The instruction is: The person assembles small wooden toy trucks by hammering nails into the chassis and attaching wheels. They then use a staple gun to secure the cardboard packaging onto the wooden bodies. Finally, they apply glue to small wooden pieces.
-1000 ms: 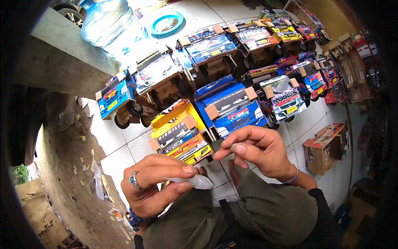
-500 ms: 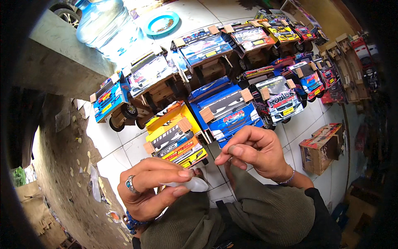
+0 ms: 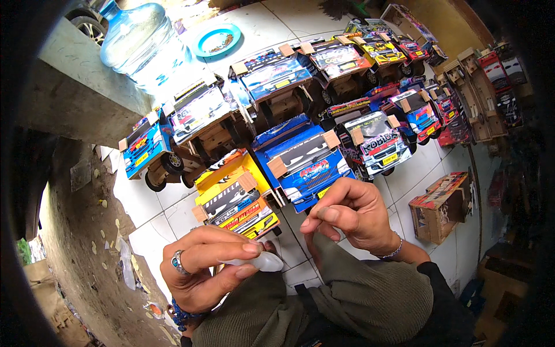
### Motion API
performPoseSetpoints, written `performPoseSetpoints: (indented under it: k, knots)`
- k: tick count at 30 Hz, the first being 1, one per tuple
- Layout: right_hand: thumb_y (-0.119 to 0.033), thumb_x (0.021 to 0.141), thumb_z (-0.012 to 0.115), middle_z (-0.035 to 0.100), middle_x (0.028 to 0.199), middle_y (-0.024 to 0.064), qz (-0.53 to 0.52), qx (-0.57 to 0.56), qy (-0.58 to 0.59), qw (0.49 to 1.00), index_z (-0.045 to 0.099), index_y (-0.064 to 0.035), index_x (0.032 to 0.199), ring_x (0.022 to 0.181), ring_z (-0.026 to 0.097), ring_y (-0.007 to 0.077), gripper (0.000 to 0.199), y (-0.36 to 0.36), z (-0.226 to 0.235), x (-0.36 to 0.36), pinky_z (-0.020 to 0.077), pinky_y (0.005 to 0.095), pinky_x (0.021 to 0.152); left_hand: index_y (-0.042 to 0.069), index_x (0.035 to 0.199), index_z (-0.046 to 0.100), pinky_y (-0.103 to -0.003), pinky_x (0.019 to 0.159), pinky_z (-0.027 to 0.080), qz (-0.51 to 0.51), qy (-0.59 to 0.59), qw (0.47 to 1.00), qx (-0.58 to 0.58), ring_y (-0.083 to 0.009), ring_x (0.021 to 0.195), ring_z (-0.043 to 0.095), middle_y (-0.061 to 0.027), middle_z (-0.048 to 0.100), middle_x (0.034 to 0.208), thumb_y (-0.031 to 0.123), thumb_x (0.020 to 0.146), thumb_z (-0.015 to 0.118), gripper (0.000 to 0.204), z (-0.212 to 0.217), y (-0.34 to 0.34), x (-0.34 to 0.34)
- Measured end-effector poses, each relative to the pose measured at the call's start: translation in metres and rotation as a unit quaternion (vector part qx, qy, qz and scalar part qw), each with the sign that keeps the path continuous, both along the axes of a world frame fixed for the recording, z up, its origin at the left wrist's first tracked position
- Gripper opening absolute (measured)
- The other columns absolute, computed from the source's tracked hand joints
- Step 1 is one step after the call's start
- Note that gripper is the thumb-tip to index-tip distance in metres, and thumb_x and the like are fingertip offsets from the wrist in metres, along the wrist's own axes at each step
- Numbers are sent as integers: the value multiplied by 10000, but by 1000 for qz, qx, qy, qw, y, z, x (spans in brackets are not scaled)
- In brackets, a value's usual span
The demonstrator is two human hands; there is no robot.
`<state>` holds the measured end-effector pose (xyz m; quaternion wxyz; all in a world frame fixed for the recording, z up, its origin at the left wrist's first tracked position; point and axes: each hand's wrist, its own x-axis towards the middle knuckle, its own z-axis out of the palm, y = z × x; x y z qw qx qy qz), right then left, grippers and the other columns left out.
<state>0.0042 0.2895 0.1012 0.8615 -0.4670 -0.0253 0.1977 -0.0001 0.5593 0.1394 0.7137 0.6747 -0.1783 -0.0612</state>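
Note:
Between the thumb and fingers of my left hand is a small, whitish, see-through piece like a little plastic bottle or tube; its exact kind is unclear. My right hand is closed in a pinch, and whatever its fingertips hold, if anything, is too small to make out. Just beyond my hands stand a yellow toy truck and a blue toy truck. To the right of the blue one is a white toy truck. Small wooden blocks stick out at their front corners.
Several more toy trucks stand in a row behind on the white tiles. A large water bottle and a blue plate lie beyond. At right sits a wooden box. Scraps litter the bare ground at left.
The view has shifted slightly, so the trucks appear a little farther left. Both hands keep nearly the same pose, the left still gripping the whitish piece.

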Motion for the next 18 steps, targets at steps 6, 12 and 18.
performPoseSetpoints:
  k: [6, 12, 18]
  knots:
    - [-95, 1009, 668, 768, 977, 177, -2, -10, 4, 1000, 672, 12, 1054, 618, 586, 62, 116, -1, 1, -2, 493, 213, 567, -19, 1057, 670, -417, 835, 605, -39, -48, 996, 69, -305, 913, 733, -188, 681, 964, 53, 907, 731, 177, 2, 6, 3]
    - [-105, 1017, 659, 770, 984, 155, 17, 5, -53, 998, 676, 9, 1074, 633, 582, 54, 128, -1, -1, 1, 493, 207, 579, -17, 1079, 761, -350, 836, 597, -6, 1, 1000, 12, -261, 946, 745, -171, 755, 1008, -50, 801, 797, 282, 3, 2, 2]
    - [-68, 1014, 640, 737, 1192, 121, -17, -103, 2, 995, 608, -22, 1370, 691, 556, 7, 360, 5, 10, -4, 486, 183, 599, -14, 1071, 768, -347, 853, 590, 2, 40, 999, 1, -250, 954, 743, -165, 758, 1012, -46, 804, 799, 271, 5, 4, 0]
